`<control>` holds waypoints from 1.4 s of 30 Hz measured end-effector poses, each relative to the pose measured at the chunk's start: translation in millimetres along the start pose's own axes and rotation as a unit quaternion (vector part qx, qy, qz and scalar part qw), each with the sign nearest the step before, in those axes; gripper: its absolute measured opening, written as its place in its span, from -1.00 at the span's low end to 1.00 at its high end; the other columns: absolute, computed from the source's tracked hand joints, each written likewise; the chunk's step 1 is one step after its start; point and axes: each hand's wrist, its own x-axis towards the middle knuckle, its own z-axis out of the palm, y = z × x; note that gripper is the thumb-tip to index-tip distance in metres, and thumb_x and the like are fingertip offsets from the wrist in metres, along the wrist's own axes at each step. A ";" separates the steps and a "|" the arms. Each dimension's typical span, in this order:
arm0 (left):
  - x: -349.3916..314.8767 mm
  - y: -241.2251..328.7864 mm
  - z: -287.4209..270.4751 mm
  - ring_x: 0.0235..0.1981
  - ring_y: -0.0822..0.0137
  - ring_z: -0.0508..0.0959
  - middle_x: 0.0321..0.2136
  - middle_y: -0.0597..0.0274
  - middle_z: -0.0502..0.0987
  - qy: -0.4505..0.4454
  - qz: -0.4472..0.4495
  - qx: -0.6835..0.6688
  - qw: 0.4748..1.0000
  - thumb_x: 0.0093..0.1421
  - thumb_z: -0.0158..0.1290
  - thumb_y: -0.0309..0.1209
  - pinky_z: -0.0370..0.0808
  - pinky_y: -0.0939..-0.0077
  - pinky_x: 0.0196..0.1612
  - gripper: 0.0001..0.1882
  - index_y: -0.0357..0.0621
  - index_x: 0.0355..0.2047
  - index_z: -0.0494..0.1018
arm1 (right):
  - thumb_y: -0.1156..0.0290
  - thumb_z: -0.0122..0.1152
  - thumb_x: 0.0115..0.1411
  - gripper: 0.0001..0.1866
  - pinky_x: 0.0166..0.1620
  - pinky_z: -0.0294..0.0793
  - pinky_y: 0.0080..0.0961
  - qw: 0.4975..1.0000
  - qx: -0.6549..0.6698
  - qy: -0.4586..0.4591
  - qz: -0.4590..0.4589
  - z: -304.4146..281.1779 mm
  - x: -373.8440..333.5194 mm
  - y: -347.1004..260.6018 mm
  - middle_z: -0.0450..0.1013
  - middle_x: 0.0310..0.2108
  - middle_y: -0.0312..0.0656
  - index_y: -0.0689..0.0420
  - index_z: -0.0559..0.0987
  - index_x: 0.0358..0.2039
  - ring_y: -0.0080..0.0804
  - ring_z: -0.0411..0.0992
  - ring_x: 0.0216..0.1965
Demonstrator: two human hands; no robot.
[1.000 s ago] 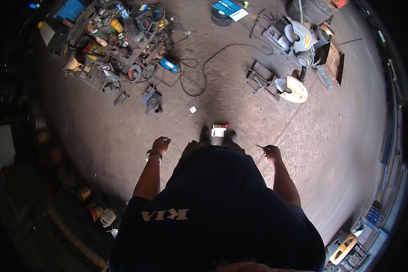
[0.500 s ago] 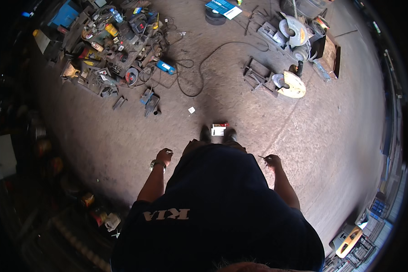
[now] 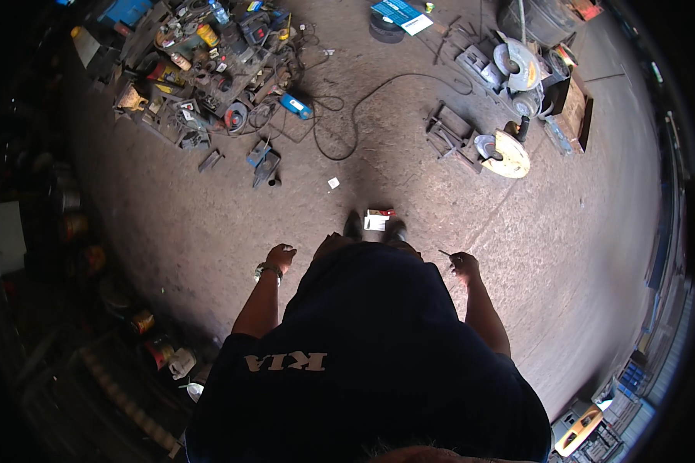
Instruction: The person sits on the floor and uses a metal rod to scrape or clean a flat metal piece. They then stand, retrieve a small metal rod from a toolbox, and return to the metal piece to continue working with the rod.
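My left hand (image 3: 282, 258), with a watch (image 3: 269, 271) on its wrist, hangs over the floor left of my body. Its fingers are curled together, and whatever may be in them is too small to name. On the other side, my right hand (image 3: 464, 267) is closed around a thin dark stick (image 3: 445, 253), pen-like in shape, which points forward and left. Between my shoes on the floor lies a small white and red box (image 3: 376, 221). Neither hand touches anything on the floor.
Tools, cables and bottles crowd a low bench (image 3: 228, 77) at the far left. A blue power unit (image 3: 296, 106) lies beside it. Cut-off saws (image 3: 508, 154) stand far right. A dark cable (image 3: 355, 127) winds across the floor. A small white square (image 3: 333, 183) lies ahead.
The view has turned slightly, so the bench and saws sit farther right. My left hand has moved a little forward. The stick in my right hand now tips farther forward.
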 end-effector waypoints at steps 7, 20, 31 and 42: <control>-11.5 5.3 -1.7 0.12 -0.07 0.59 0.05 -0.16 0.62 -0.064 -0.053 -0.028 0.996 0.27 0.20 -0.06 0.50 0.19 0.19 -0.46 -0.23 0.07 0.58 | 0.34 0.30 0.30 -0.82 -0.46 0.50 -0.49 0.999 -0.052 -0.004 0.011 -1.6 10.4 33.4 0.59 -0.50 -0.16 0.20 0.69 -0.29 -0.46 0.53 -0.54; 21.2 0.4 -1.7 -0.48 0.35 0.62 -0.44 0.12 0.67 0.000 0.027 -0.025 0.999 0.27 0.26 -0.15 0.56 0.37 -0.34 -0.58 -0.23 -0.03 0.61 | 0.32 0.43 0.16 -0.83 -0.36 0.57 -0.40 1.000 -0.024 -0.012 0.017 6.5 14.5 43.5 0.65 -0.40 -0.16 0.06 0.76 -0.24 -0.43 0.58 -0.47; 8.0 -10.6 4.7 -0.44 0.33 0.64 -0.41 0.11 0.68 -0.005 0.002 -0.006 1.000 0.29 0.25 -0.16 0.57 0.36 -0.31 -0.60 -0.22 -0.04 0.61 | 0.23 0.35 0.27 -0.80 -0.37 0.56 -0.39 0.996 -0.071 0.008 0.045 4.5 1.0 27.8 0.65 -0.44 -0.16 0.08 0.75 -0.24 -0.43 0.59 -0.47; 16.7 -12.7 7.9 -0.48 0.36 0.62 -0.44 0.15 0.67 -0.007 0.001 -0.029 1.000 0.27 0.28 -0.15 0.54 0.39 -0.38 -0.62 -0.18 -0.06 0.63 | 0.26 0.41 0.18 -0.81 -0.29 0.58 -0.36 0.998 -0.067 0.011 0.006 0.4 14.8 37.0 0.66 -0.38 -0.15 -0.01 0.77 -0.22 -0.35 0.60 -0.39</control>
